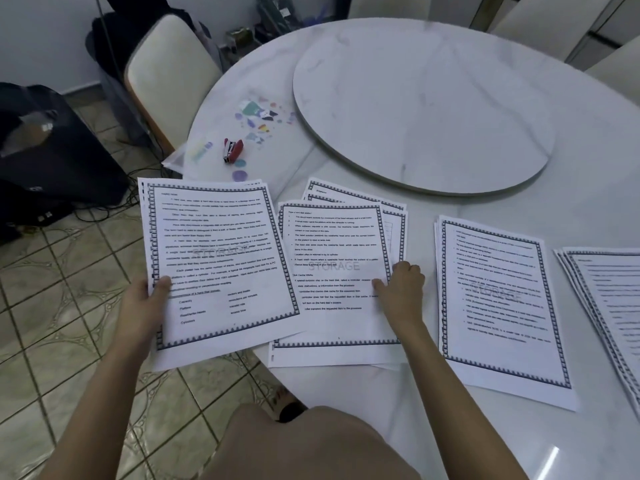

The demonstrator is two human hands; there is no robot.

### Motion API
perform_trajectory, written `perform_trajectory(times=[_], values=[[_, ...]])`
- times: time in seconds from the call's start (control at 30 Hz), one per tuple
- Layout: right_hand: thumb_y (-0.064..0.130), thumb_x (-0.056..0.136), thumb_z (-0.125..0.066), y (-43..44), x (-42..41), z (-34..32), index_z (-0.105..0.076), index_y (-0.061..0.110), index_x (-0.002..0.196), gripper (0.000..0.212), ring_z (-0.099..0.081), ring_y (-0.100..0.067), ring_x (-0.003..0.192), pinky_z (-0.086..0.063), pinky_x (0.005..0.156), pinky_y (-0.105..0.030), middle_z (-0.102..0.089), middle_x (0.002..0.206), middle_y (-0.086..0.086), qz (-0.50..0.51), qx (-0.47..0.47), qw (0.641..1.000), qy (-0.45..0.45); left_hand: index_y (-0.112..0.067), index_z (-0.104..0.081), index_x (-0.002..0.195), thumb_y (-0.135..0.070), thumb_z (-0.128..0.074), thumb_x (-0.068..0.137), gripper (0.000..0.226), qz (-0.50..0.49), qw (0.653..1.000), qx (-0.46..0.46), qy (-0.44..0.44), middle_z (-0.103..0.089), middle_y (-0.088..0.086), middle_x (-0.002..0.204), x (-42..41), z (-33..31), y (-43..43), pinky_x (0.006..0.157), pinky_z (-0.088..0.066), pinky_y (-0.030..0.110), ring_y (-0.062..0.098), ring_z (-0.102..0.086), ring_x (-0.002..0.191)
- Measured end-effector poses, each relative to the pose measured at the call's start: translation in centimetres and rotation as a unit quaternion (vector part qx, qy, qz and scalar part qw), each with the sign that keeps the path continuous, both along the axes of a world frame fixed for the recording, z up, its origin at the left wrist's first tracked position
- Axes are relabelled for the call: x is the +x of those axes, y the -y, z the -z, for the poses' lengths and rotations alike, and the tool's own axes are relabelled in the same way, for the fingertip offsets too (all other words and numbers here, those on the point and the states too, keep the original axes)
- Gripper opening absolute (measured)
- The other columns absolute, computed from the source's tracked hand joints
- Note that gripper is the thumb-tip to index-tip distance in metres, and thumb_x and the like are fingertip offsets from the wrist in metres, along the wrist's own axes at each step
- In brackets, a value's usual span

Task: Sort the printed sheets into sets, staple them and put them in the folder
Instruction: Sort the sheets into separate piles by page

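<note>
My left hand (145,303) grips a small stack of printed sheets (214,258) by its left edge, thumb on top, held over the table's edge. My right hand (403,285) pinches the right edge of the top sheet of a middle pile (332,271) lying on the white round table (450,427). A third pile (498,306) lies to the right, and a fourth pile (609,306) runs off the right edge. A red stapler (232,150) stands behind the held stack. A clear folder with coloured stickers (256,123) lies flat at the table's back left.
A large round turntable (426,109) fills the table's centre. A cream chair (162,77) stands at the back left. Dark bags and cables (52,157) sit on the tiled floor at left. More chairs (540,26) stand behind the table.
</note>
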State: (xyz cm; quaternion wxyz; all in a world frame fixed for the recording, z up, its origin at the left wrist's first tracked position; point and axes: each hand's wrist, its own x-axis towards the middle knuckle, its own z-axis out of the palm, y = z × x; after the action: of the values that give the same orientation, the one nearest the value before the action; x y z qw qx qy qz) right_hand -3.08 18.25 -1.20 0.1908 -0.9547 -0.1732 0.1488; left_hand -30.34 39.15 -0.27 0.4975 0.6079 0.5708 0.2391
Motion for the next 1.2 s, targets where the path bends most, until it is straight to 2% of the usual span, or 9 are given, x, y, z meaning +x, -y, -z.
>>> perform_trajectory(times=[0.17, 0.27, 0.33, 0.63, 0.73, 0.83, 0.93, 1.03, 1.2], values=[[0.007, 0.091, -0.046, -0.2, -0.4, 0.5, -0.05, -0.004, 0.112, 0.024, -0.046, -0.031, 0.108, -0.039, 0.081, -0.037, -0.052, 0.113, -0.018, -0.006, 0.013, 1.0, 0.017, 0.001, -0.052, 0.119, -0.016, -0.044, 0.097, 0.029, 0.004, 1.0, 0.013, 0.004, -0.058, 0.013, 0.111, 0.3, -0.3, 0.7, 0.078, -0.04, 0.035, 0.024, -0.054, 0.094], [0.011, 0.092, -0.044, 0.5, 0.5, 0.2, -0.056, 0.003, 0.1, 0.016, -0.053, -0.026, 0.086, -0.036, 0.064, -0.029, -0.056, 0.091, -0.008, 0.011, 0.073, 0.997, 0.008, 0.002, -0.051, 0.119, -0.016, -0.044, 0.097, 0.029, 0.003, 1.0, 0.012, 0.014, -0.058, 0.017, 0.114, 0.2, -0.4, 0.7, 0.08, -0.042, 0.038, 0.027, -0.055, 0.096], [0.012, 0.093, -0.046, 1.1, 1.6, -0.4, -0.056, 0.004, 0.095, 0.013, -0.052, -0.023, 0.076, -0.034, 0.062, -0.027, -0.056, 0.082, -0.005, 0.016, 0.129, 0.992, -0.008, 0.001, -0.051, 0.12, -0.018, -0.045, 0.097, 0.03, -0.002, 1.0, 0.007, 0.015, -0.058, 0.019, 0.118, -0.1, -0.5, 0.6, 0.082, -0.044, 0.04, 0.032, -0.057, 0.101], [0.012, 0.093, -0.049, 2.9, 5.8, -2.8, -0.06, 0.002, 0.109, 0.022, -0.053, -0.019, 0.088, -0.036, 0.076, -0.024, -0.063, 0.099, -0.01, 0.089, 0.259, 0.961, -0.021, -0.012, -0.051, 0.116, -0.018, -0.044, 0.097, 0.021, 0.001, 0.996, -0.002, 0.094, -0.059, 0.009, 0.111, 0.5, -2.4, 0.8, 0.081, -0.048, 0.038, 0.026, -0.058, 0.094], [0.013, 0.093, -0.049, 3.0, 6.1, -2.8, -0.06, 0.001, 0.107, 0.022, -0.053, -0.02, 0.087, -0.036, 0.076, -0.025, -0.064, 0.102, -0.014, 0.101, 0.272, 0.957, -0.019, -0.019, -0.052, 0.105, -0.019, -0.044, 0.097, 0.011, -0.002, 0.992, -0.002, 0.122, -0.061, 0.001, 0.1, 1.1, -3.4, 0.8, 0.071, -0.049, 0.032, 0.013, -0.06, 0.083], [0.013, 0.093, -0.049, 2.8, 5.6, -2.4, -0.06, 0.002, 0.109, 0.023, -0.054, -0.02, 0.089, -0.036, 0.077, -0.024, -0.064, 0.103, -0.013, 0.11, 0.276, 0.954, -0.033, -0.02, -0.053, 0.109, -0.019, -0.044, 0.097, 0.014, 0.012, 0.988, 0.004, 0.155, -0.063, -0.007, 0.097, 2.1, -4.8, 0.9, 0.067, -0.052, 0.03, 0.009, -0.061, 0.082], [0.014, 0.093, -0.049, 2.5, 4.7, -2.0, -0.059, 0.003, 0.111, 0.023, -0.053, -0.018, 0.089, -0.036, 0.078, -0.023, -0.063, 0.101, -0.009, 0.106, 0.278, 0.953, -0.052, -0.021, -0.055, 0.106, -0.017, -0.044, 0.097, 0.015, 0.019, 0.98, 0.007, 0.197, -0.064, -0.009, 0.095, 3.5, -6.6, 1.3, 0.057, -0.056, 0.018, 0.005, -0.066, 0.076], [0.014, 0.094, -0.048, 2.3, 3.6, -1.6, -0.059, 0.003, 0.111, 0.022, -0.051, -0.015, 0.089, -0.036, 0.078, -0.023, -0.057, 0.095, -0.003, 0.103, 0.282, 0.951, -0.075, -0.029, -0.057, 0.098, -0.016, -0.045, 0.097, 0.018, 0.037, 0.971, 0.006, 0.235, -0.065, -0.008, 0.098, 5.2, -8.4, 1.6, 0.059, -0.056, 0.016, -0.001, -0.068, 0.073], [0.013, 0.094, -0.048, 2.3, 2.4, -0.6, -0.06, 0.004, 0.108, 0.02, -0.059, -0.022, 0.092, -0.043, 0.072, -0.024, -0.061, 0.094, -0.003, 0.083, 0.275, 0.952, -0.109, -0.025, -0.057, 0.103, -0.014, -0.044, 0.096, 0.019, 0.084, 0.958, 0.014, 0.275, -0.068, -0.012, 0.095, 8.3, -10.8, 2.5, 0.066, -0.057, 0.019, 0.001, -0.068, 0.079]])
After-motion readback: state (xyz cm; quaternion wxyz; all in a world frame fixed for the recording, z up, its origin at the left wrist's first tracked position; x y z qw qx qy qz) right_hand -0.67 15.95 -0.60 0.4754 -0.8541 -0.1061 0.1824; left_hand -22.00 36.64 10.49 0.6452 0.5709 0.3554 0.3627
